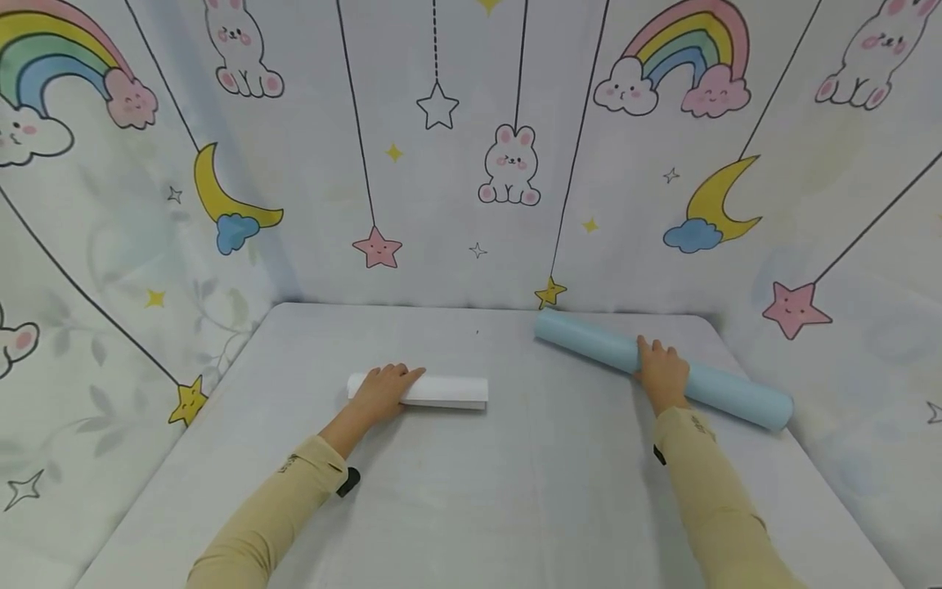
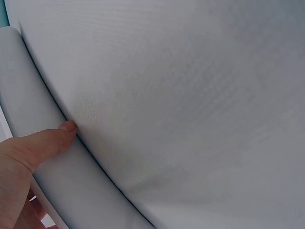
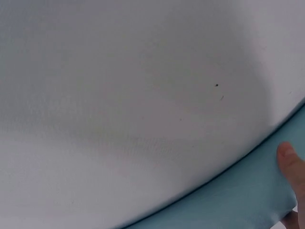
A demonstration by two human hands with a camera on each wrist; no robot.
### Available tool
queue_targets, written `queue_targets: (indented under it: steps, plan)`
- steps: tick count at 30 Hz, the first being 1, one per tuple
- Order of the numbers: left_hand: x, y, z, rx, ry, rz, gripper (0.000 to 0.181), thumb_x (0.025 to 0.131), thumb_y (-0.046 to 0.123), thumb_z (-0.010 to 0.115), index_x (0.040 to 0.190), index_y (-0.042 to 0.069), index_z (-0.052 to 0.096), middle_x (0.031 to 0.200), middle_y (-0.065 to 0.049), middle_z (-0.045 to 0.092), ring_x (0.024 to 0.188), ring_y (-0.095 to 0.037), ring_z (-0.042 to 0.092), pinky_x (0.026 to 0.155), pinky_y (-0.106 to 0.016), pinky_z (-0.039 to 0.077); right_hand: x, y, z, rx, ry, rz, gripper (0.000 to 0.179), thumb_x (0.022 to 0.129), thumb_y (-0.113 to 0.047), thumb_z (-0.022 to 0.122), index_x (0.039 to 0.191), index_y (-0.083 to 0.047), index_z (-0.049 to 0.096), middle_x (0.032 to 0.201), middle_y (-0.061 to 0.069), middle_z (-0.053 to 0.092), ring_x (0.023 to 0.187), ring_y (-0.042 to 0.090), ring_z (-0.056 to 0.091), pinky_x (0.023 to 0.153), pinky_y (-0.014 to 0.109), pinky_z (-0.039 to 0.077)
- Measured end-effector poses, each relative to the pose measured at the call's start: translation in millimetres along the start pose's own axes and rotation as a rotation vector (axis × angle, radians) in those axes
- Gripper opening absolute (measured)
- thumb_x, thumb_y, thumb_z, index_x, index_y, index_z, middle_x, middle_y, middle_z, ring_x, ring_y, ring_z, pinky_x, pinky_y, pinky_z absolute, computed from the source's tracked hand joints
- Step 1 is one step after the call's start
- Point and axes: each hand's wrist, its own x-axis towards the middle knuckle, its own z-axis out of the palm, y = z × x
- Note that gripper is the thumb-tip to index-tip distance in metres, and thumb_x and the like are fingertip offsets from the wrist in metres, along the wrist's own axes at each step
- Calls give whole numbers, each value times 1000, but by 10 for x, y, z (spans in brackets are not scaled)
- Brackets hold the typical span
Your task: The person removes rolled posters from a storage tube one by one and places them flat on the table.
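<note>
My left hand (image 1: pixel 383 393) holds a long white roll-like thing (image 1: pixel 452 388) that lies crosswise left of the table's middle. In the left wrist view, the thumb (image 2: pixel 55 138) lies across the rounded white side, with the other fingers partly hidden on its far side. My right hand (image 1: pixel 662 375) grips a thick light-blue roll (image 1: pixel 736 394) near its middle. This roll slants from the table's back edge down toward the right edge. The right wrist view shows the thumb (image 3: pixel 290 164) on the blue surface (image 3: pixel 238 195), most of the hand being out of frame.
A white-covered table (image 1: pixel 515 491) lies under both hands. Behind and beside it hangs a pale cloth backdrop (image 1: pixel 309 147) printed with rabbits, stars, moons and rainbows. The far end of the blue roll comes close to the backdrop, and its near end reaches the table's right edge.
</note>
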Motion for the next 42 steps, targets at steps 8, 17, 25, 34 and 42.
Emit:
queue_targets:
  steps: [8, 17, 25, 34, 42]
  plan:
    - [4, -9, 3, 23, -4, 8, 66, 74, 14, 76, 133, 10, 46, 110, -12, 55, 101, -30, 53, 84, -48, 42, 62, -15, 32, 23, 1, 66, 74, 80, -15, 71, 138, 2, 28, 127, 32, 38, 111, 53, 38, 70, 59, 44]
    - [5, 5, -14, 31, -18, -4, 67, 74, 13, 76, 133, 10, 46, 109, -11, 55, 101, -30, 53, 84, -48, 42, 70, 1, 6, 22, -13, 53, 74, 81, -16, 70, 139, 2, 27, 129, 31, 36, 113, 53, 36, 73, 61, 42]
    - [20, -6, 15, 40, -30, -5, 69, 75, 15, 76, 135, 9, 43, 110, -11, 55, 101, -30, 53, 84, -48, 42, 61, 48, 34, 28, -18, 42, 74, 81, -18, 70, 139, 1, 28, 131, 31, 35, 114, 52, 36, 74, 62, 42]
    - [45, -5, 2, 41, -118, -18, 77, 76, 15, 74, 141, 9, 33, 118, -12, 51, 107, -29, 50, 89, -48, 40, 2, 52, -49, 8, 32, -5, 72, 80, -23, 70, 137, -1, 32, 134, 31, 34, 118, 52, 34, 74, 64, 42]
    - [50, 1, -43, 31, -155, -16, 80, 75, 18, 74, 142, 8, 32, 120, -13, 49, 108, -30, 49, 87, -47, 41, -59, 5, -144, 0, 72, -143, 64, 86, -30, 62, 138, -5, 35, 137, 25, 36, 122, 45, 37, 81, 60, 41]
